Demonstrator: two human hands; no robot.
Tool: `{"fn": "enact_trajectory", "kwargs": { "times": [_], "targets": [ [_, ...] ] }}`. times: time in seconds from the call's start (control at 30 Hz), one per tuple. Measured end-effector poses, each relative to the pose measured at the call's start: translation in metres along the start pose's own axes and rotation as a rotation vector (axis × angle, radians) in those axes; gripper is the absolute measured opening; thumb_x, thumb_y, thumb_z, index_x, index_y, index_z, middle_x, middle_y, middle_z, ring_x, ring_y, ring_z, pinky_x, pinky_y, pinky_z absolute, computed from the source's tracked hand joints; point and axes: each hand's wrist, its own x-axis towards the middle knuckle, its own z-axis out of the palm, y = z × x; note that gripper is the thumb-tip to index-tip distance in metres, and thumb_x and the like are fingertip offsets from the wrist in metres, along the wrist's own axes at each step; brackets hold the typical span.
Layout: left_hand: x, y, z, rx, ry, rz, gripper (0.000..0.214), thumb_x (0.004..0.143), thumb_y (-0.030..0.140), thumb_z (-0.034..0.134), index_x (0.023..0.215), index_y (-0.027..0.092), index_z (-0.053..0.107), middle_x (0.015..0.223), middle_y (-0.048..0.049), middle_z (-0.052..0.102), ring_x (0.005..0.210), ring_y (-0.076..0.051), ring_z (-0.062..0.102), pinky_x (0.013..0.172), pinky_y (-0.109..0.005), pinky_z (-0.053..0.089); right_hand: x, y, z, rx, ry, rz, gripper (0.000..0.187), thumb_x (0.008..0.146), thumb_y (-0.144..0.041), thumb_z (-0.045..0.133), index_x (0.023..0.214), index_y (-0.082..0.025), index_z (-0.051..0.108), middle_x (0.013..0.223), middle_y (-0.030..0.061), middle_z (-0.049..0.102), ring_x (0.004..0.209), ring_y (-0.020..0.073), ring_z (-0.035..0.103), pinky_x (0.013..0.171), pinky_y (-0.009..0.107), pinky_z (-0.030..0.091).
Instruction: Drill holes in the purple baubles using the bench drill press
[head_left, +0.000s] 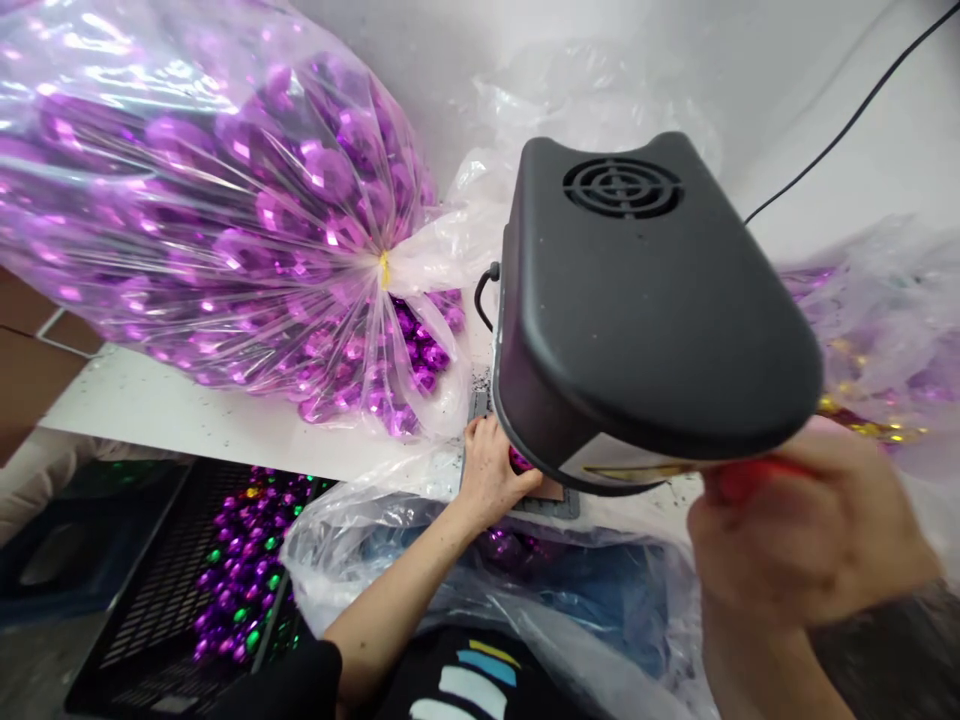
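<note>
A black machine housing [660, 310] with a round vent grille stands on the white table in front of me. My right hand [795, 540], blurred, is closed around a red handle [757, 478] at the housing's near right side. Under the housing's left edge, my left hand [491, 465] rests on the grey base plate [559, 503], thumb and fingers curled around a shiny purple faceted ball [519, 461]. Most of that ball is hidden by the fingers and the housing. An open clear plastic bag [337, 525] hangs at the table edge below my left forearm, with purple balls [510, 545] inside.
A large tied clear bag of purple balls [225, 220] fills the table's left side. More plastic bags [892, 310] with purple and gold pieces lie at right. A black crate [150, 590] of purple and green beads stands low left. A black cable [840, 135] crosses upper right.
</note>
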Motion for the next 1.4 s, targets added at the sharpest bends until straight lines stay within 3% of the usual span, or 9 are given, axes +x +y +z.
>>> {"fn": "enact_trajectory", "kwargs": {
  "times": [0.23,0.37,0.43,0.53,0.6,0.8,1.0,1.17,1.4],
  "targets": [
    [-0.066,0.001,-0.008,0.139,0.026,0.239,0.060,0.087,0.017,0.065,0.143,0.028,0.047,0.132,-0.0122,0.059,0.125,-0.028,0.056,0.118,-0.059,0.032,0.051,-0.010,0.027,0.208,0.160,0.035,0.030,0.093,-0.028,0.053,0.066,-0.018,0.060,0.054,-0.0047,0.046,0.049,0.0046,0.043,0.049,0.026,0.027],
    [-0.095,-0.006,-0.030,0.087,-0.068,0.358,0.082,0.090,0.052,0.066,0.158,0.024,0.030,0.149,-0.0186,0.045,0.141,-0.034,0.044,0.121,-0.061,0.027,0.050,-0.006,0.026,0.151,0.171,0.031,0.042,0.093,-0.045,0.056,0.061,-0.018,0.053,0.055,-0.0044,0.042,0.051,0.0051,0.038,0.052,0.029,0.023],
    [-0.088,-0.017,-0.046,0.047,0.098,0.267,0.078,0.095,0.055,0.058,0.159,0.024,0.028,0.153,-0.0191,0.040,0.145,-0.034,0.038,0.120,-0.058,0.030,0.049,-0.006,0.025,0.160,0.166,0.031,0.047,0.091,-0.044,0.058,0.056,-0.017,0.041,0.055,-0.0043,0.041,0.051,0.0053,0.038,0.053,0.030,0.022],
    [-0.053,-0.042,-0.062,-0.026,0.554,-0.152,0.061,0.102,0.043,0.050,0.157,0.026,0.028,0.149,-0.0170,0.044,0.139,-0.030,0.045,0.114,-0.052,0.039,0.050,-0.007,0.027,0.203,0.191,0.026,0.051,0.088,-0.035,0.058,0.056,-0.018,0.021,0.053,-0.0040,0.037,0.050,0.0049,0.036,0.053,0.030,0.019],
    [-0.024,-0.060,-0.062,-0.101,0.642,-0.339,0.058,0.100,0.045,0.052,0.152,0.023,0.036,0.141,-0.0163,0.050,0.128,-0.028,0.053,0.108,-0.049,0.045,0.050,-0.008,0.029,0.199,0.212,0.012,0.050,0.086,-0.031,0.056,0.057,-0.018,0.018,0.053,-0.0040,0.033,0.050,0.0049,0.036,0.054,0.030,0.018],
    [0.001,-0.092,-0.046,-0.153,0.440,-0.317,0.029,0.092,0.033,0.060,0.118,0.020,0.059,0.109,-0.0077,0.066,0.105,-0.024,0.064,0.097,-0.044,0.052,0.050,-0.011,0.026,0.191,0.180,0.041,0.048,0.083,-0.028,0.058,0.054,-0.018,0.022,0.053,-0.0043,0.023,0.050,0.0051,0.031,0.053,0.029,0.019],
    [0.003,-0.073,-0.085,0.159,0.522,-0.040,0.034,0.093,0.016,0.052,0.126,0.018,0.056,0.124,-0.0140,0.062,0.122,-0.027,0.057,0.106,-0.048,0.047,0.050,-0.006,0.025,0.169,0.215,0.068,0.045,0.083,-0.037,0.060,0.052,-0.018,0.034,0.053,-0.0037,0.028,0.052,0.0067,0.029,0.053,0.029,0.020],
    [0.057,-0.058,-0.112,0.452,-0.142,0.214,0.024,0.090,0.007,0.052,0.108,0.019,0.063,0.117,-0.0121,0.067,0.115,-0.028,0.064,0.103,-0.045,0.048,0.050,-0.005,0.025,0.162,0.186,0.063,0.045,0.085,-0.034,0.059,0.053,-0.018,0.031,0.052,-0.0046,0.032,0.050,0.0057,0.032,0.053,0.029,0.022],
    [0.043,-0.081,-0.126,0.529,-0.263,0.107,0.047,0.078,0.006,0.055,0.123,0.020,0.058,0.120,-0.0131,0.066,0.097,-0.028,0.068,0.086,-0.040,0.051,0.052,-0.011,0.022,0.185,0.150,0.055,0.046,0.086,-0.036,0.059,0.052,-0.019,0.033,0.052,-0.0047,0.028,0.050,0.0061,0.029,0.050,0.027,0.021]
  ]
}}
